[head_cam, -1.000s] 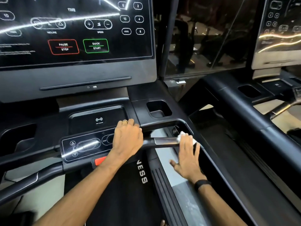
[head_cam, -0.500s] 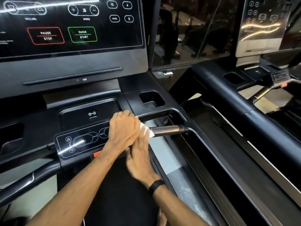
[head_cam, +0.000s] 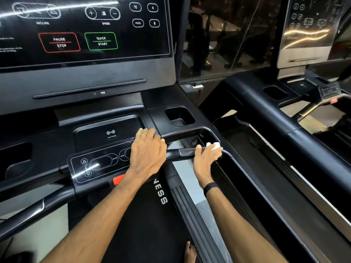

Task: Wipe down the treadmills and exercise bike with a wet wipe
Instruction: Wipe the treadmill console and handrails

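I stand on a black treadmill whose console screen (head_cam: 85, 31) fills the upper left. My left hand (head_cam: 148, 150) rests palm down on the right end of the handlebar control panel (head_cam: 98, 164), fingers together. My right hand (head_cam: 206, 160) presses a white wet wipe (head_cam: 213, 146) onto the right end of the metal grip bar (head_cam: 185, 152), where it meets the side rail. The wipe pokes out past my fingertips; most of it is hidden under the hand. A black band sits on my right wrist.
A second treadmill (head_cam: 284, 130) stands close on the right, its console (head_cam: 307, 31) at the upper right. A cup holder (head_cam: 179, 116) and a wireless charging tray (head_cam: 112, 132) sit behind my hands. My bare foot (head_cam: 190, 252) is on the belt (head_cam: 148, 224).
My right hand has slid the wipe rightward along the grip bar, from beside my left hand to the bar's right end. My left hand has stayed on the panel.
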